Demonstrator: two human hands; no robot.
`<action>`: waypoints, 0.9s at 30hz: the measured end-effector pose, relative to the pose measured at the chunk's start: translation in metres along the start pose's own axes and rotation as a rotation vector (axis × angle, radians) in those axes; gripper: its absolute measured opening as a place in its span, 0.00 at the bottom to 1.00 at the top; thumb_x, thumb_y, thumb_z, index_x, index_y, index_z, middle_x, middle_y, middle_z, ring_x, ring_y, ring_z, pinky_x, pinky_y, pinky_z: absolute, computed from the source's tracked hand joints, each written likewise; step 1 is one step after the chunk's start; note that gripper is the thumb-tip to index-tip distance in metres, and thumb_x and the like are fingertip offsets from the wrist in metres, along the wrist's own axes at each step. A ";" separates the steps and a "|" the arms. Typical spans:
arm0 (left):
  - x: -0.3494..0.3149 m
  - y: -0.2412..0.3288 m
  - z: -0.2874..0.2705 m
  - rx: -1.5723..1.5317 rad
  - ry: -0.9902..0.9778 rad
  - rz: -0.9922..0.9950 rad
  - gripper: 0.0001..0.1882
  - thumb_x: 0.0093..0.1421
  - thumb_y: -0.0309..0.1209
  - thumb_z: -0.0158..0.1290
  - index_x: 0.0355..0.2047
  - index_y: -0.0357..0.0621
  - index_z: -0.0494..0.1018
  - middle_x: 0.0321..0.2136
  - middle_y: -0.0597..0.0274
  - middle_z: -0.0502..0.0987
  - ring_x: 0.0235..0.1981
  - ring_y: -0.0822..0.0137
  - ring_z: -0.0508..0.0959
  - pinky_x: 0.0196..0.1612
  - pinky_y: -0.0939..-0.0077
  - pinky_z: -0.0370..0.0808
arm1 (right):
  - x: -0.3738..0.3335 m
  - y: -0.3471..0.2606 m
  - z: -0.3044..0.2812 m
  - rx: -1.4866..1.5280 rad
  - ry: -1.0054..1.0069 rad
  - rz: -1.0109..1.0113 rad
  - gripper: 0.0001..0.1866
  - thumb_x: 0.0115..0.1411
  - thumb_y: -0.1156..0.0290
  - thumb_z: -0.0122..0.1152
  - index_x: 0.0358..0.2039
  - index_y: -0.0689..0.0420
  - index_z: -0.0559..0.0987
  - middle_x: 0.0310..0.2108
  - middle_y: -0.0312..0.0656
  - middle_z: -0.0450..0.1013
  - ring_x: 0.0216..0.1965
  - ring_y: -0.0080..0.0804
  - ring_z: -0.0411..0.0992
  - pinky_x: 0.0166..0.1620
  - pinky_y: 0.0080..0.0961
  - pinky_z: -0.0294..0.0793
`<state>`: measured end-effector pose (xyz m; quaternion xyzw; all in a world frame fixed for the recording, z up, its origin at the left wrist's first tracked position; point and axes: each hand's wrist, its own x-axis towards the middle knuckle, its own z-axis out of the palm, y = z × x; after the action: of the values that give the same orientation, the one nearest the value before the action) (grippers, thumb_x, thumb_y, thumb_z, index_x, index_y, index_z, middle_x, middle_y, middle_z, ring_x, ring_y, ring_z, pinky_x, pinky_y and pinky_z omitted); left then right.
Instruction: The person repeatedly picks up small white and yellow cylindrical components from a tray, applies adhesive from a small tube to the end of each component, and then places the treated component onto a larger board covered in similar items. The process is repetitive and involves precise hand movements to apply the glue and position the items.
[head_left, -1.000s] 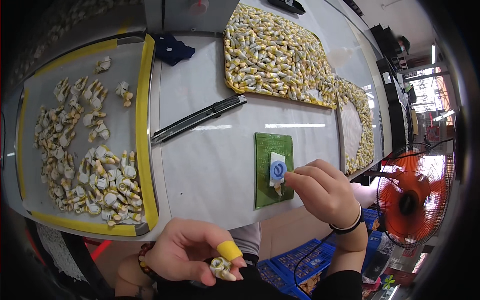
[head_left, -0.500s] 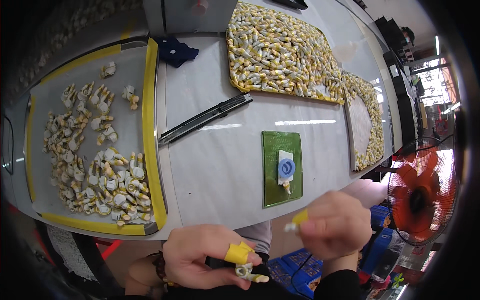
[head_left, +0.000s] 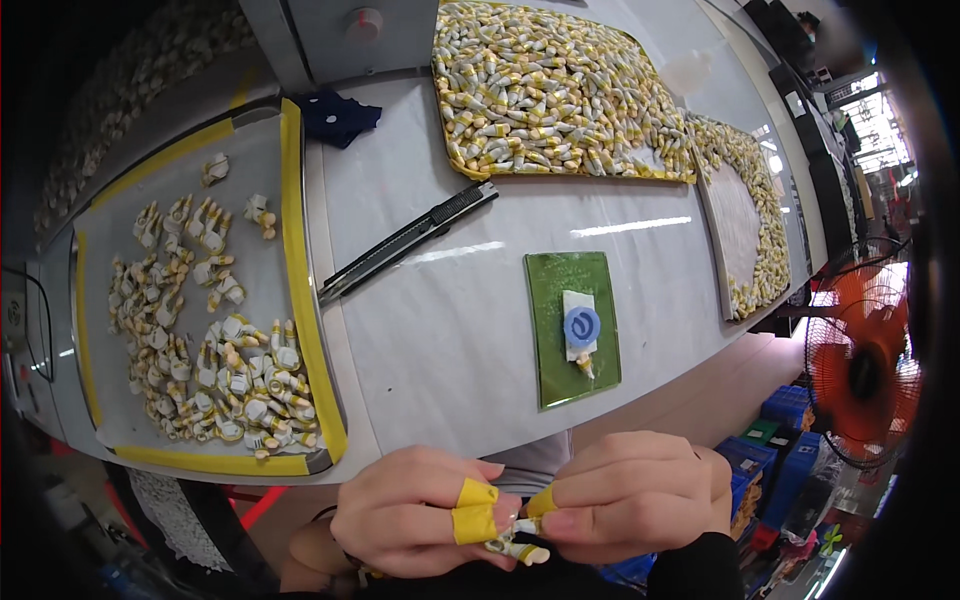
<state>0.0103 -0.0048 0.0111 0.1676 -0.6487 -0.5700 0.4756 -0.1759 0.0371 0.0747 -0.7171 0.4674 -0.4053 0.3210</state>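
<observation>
My left hand [head_left: 415,510], yellow tape round two fingers, pinches a small white-and-yellow figurine part [head_left: 533,553] with a skin-coloured end. Right beside it my right hand [head_left: 630,495], with tape on a fingertip, pinches a smaller white-and-yellow limb piece [head_left: 529,524]. The two pieces meet or nearly meet between my fingertips; the fingers partly cover them, and I cannot tell whether they are joined. Both hands are at the table's near edge. Beyond them a green plate [head_left: 556,385] carries a white block with a blue ring-shaped piece [head_left: 581,327] on it.
At left a yellow-taped tray [head_left: 300,240] holds a heap of similar figurine parts [head_left: 235,370]. A black utility knife [head_left: 410,240] lies beside it, near a dark cloth [head_left: 340,115]. Limb pieces [head_left: 550,90] fill one far tray; another stands at right. An orange fan [head_left: 865,375] is beyond.
My right hand has moved left and down, bringing its limb piece up to the figurine part in my left hand. The view has shifted slightly.
</observation>
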 end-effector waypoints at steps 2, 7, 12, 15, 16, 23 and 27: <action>0.000 0.001 -0.002 0.056 -0.019 0.026 0.18 0.40 0.25 0.67 0.33 0.37 0.75 0.30 0.57 0.78 0.28 0.63 0.78 0.36 0.69 0.80 | 0.002 0.004 0.000 0.022 -0.032 -0.038 0.12 0.40 0.81 0.69 0.26 0.59 0.76 0.25 0.43 0.75 0.21 0.34 0.74 0.22 0.24 0.73; 0.001 0.005 -0.003 0.109 -0.025 0.071 0.16 0.41 0.25 0.66 0.31 0.36 0.75 0.31 0.56 0.77 0.29 0.62 0.78 0.36 0.69 0.80 | 0.006 0.008 0.004 0.067 -0.047 -0.059 0.10 0.43 0.82 0.68 0.24 0.62 0.75 0.23 0.46 0.75 0.19 0.35 0.73 0.19 0.24 0.72; 0.003 0.003 -0.004 0.125 -0.048 0.082 0.16 0.42 0.25 0.66 0.31 0.36 0.75 0.31 0.56 0.77 0.30 0.62 0.78 0.37 0.69 0.80 | 0.008 0.012 0.002 0.104 -0.065 -0.095 0.08 0.44 0.84 0.66 0.23 0.63 0.74 0.22 0.46 0.74 0.18 0.35 0.72 0.19 0.24 0.71; 0.003 0.004 -0.005 0.130 -0.050 0.071 0.15 0.42 0.25 0.66 0.31 0.35 0.75 0.31 0.56 0.77 0.30 0.62 0.78 0.38 0.69 0.80 | 0.009 0.015 0.003 0.125 -0.081 -0.103 0.08 0.44 0.84 0.66 0.23 0.64 0.74 0.22 0.47 0.74 0.18 0.36 0.72 0.19 0.24 0.71; 0.003 0.004 -0.005 0.127 -0.052 0.068 0.15 0.42 0.25 0.66 0.30 0.35 0.75 0.31 0.56 0.77 0.30 0.62 0.78 0.38 0.69 0.80 | 0.009 0.015 0.002 0.125 -0.083 -0.103 0.08 0.44 0.84 0.66 0.23 0.64 0.74 0.22 0.47 0.74 0.18 0.36 0.72 0.19 0.24 0.71; 0.002 0.003 -0.004 0.134 -0.049 0.083 0.15 0.41 0.25 0.66 0.30 0.35 0.74 0.30 0.56 0.77 0.31 0.62 0.78 0.37 0.69 0.81 | 0.008 0.013 0.001 0.097 -0.084 -0.097 0.08 0.44 0.84 0.66 0.23 0.64 0.74 0.22 0.47 0.74 0.18 0.35 0.72 0.19 0.24 0.71; 0.004 0.006 -0.007 0.177 -0.095 0.060 0.17 0.40 0.27 0.68 0.30 0.37 0.74 0.30 0.56 0.78 0.31 0.62 0.78 0.35 0.69 0.80 | 0.007 0.011 0.002 0.046 -0.067 -0.113 0.09 0.43 0.83 0.67 0.24 0.63 0.74 0.23 0.46 0.74 0.19 0.35 0.72 0.19 0.24 0.71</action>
<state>0.0164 -0.0100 0.0170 0.1621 -0.7231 -0.5032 0.4446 -0.1773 0.0270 0.0664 -0.7481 0.4056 -0.4091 0.3294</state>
